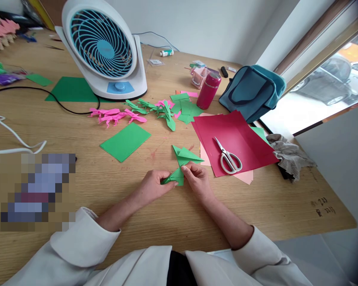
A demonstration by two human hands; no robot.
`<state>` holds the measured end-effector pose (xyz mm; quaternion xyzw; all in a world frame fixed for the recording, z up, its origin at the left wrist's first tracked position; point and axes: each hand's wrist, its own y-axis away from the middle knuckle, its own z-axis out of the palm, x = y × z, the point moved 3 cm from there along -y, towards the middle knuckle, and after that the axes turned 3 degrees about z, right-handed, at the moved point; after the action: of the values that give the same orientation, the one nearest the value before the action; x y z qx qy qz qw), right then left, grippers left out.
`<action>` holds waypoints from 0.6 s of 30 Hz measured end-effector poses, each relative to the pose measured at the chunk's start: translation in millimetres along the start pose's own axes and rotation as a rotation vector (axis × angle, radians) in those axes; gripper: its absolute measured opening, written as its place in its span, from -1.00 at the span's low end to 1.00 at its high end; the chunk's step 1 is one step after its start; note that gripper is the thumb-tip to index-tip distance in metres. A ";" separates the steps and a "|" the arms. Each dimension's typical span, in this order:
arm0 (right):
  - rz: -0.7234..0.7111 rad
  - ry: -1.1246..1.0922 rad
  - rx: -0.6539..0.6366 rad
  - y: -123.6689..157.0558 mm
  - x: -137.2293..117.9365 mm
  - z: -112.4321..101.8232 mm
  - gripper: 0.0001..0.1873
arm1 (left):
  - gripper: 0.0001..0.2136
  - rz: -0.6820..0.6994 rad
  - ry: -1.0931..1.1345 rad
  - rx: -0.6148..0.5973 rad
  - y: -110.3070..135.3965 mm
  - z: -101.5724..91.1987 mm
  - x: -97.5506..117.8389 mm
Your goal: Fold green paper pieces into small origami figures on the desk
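Our left hand (155,184) and right hand (198,179) meet over the pale, grained wooden table (107,182), each pinching an end of the folded green paper (176,177). It is a matt, sharp-creased piece that narrows to a point under the left fingertips. Both hands are curled, knuckles up, with thumbs and forefingers closed on the paper. The wrists rest on the wood and the forearms come in from cream sleeves to form a V.

Just beyond the right fingers lies a green pointed fold (186,155); we cannot tell whether it is joined to the held piece. Beyond the left hand lies a flat green square sheet (125,141). To the right of the right hand a stack of smooth red sheets (241,133) carries white-handled scissors (229,158), blades shut. Further off, past both hands, crumpled-looking pink and green folded figures (131,113) are strewn in front of a round white fan (103,47) with a blue grille.
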<state>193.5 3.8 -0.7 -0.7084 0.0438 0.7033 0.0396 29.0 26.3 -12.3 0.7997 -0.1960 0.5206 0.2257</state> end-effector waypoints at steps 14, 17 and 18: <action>-0.028 0.018 -0.011 4.9 7.5 6.8 -0.67 | -0.65 0.154 0.074 0.165 2.4 -1.9 10.5; 0.000 -0.004 -0.010 4.4 9.4 6.8 -0.67 | -0.64 0.192 0.061 0.173 2.5 -1.6 8.6; 0.007 -0.008 -0.008 4.4 10.0 6.8 -0.66 | -0.64 0.202 0.053 0.174 2.7 -1.6 8.2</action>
<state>186.3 0.2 -10.7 -0.7056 0.0432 0.7064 0.0344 29.5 24.4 -3.7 0.7786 -0.2234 0.5766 0.1069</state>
